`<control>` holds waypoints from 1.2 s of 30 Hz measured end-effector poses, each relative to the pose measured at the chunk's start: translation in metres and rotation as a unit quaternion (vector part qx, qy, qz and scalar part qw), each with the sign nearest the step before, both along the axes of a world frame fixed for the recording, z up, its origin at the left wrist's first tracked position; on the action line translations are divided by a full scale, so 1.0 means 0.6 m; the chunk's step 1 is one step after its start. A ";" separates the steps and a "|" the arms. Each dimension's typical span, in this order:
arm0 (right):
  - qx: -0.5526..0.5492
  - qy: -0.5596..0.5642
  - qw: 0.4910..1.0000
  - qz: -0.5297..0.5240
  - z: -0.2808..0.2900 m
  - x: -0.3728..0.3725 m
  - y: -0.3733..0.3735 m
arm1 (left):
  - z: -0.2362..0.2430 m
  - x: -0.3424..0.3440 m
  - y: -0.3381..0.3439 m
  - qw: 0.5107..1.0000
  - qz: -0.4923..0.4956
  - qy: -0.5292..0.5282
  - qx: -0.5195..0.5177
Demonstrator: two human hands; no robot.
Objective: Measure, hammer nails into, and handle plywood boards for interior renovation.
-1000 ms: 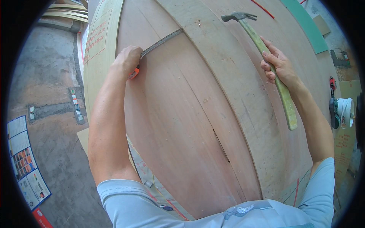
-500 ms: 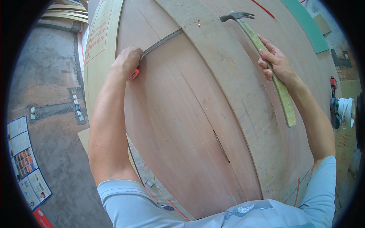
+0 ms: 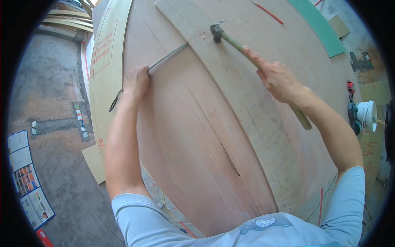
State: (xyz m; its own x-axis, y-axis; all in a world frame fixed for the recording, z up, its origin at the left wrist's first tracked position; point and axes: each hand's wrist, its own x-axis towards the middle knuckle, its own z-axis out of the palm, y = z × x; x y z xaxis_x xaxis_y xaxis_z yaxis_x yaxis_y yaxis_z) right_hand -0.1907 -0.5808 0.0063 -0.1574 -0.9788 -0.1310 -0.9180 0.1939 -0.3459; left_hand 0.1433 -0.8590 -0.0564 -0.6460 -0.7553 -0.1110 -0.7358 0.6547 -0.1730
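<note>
My left hand point(image 3: 136, 80) is closed around a tape measure whose case is hidden by the fingers. Its narrow blade point(image 3: 168, 57) runs up and right to the near edge of a long, pale wooden board point(image 3: 230, 90). A dark cord loop point(image 3: 115, 101) hangs beside my left wrist. In my right hand point(image 3: 282, 80), fingers wrapped round the handle, is a claw hammer point(image 3: 233, 43) with a worn yellow-green shaft. The hammer's head is over the far part of the pale board, striking face down; whether it touches cannot be made out.
Beneath the board lies a large reddish plywood sheet point(image 3: 181, 136) with a narrow dark slot point(image 3: 229, 159). A red pencil point(image 3: 269, 13) lies far right, near a green sheet point(image 3: 319, 29). Printed plywood point(image 3: 108, 45) borders the left. A white bucket point(image 3: 365, 115) stands at right.
The hammer has swung left and down, its head turning face-down over the pale board. My left hand has turned and shifted slightly nearer, hiding the orange tape case. The cord loop now shows.
</note>
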 end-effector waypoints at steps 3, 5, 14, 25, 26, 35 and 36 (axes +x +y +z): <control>0.033 0.011 0.999 -0.001 0.001 -0.001 0.000 | -0.036 0.013 0.083 0.985 0.043 0.110 -0.127; 0.064 -0.015 0.998 -0.001 0.016 0.009 -0.003 | -0.037 0.036 0.109 0.967 0.062 0.149 -0.198; 0.093 0.001 0.996 -0.008 0.029 0.002 0.000 | 0.118 -0.180 0.250 0.987 0.015 0.101 0.124; -0.001 -0.428 0.892 -0.143 -0.019 -0.062 0.013 | 0.116 -0.282 0.303 0.974 0.027 -0.018 0.223; 0.007 -0.555 0.800 -0.228 -0.020 -0.069 0.016 | 0.115 -0.283 0.303 0.974 0.029 -0.018 0.226; 0.024 -0.635 0.741 -0.218 -0.049 -0.070 0.016 | 0.118 -0.283 0.300 0.974 0.035 -0.025 0.221; 0.025 -0.636 0.740 -0.217 -0.046 -0.070 0.015 | 0.117 -0.282 0.300 0.974 0.036 -0.026 0.220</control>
State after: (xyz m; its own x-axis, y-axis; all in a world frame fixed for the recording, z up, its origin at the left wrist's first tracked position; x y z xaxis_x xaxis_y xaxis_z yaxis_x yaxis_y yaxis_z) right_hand -0.2329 -0.5715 -0.0211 -0.1749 -0.8609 -0.4778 0.2961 0.4168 -0.8594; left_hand -0.0258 -0.6789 0.0140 -0.5773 -0.6705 -0.4660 -0.7809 0.6201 0.0751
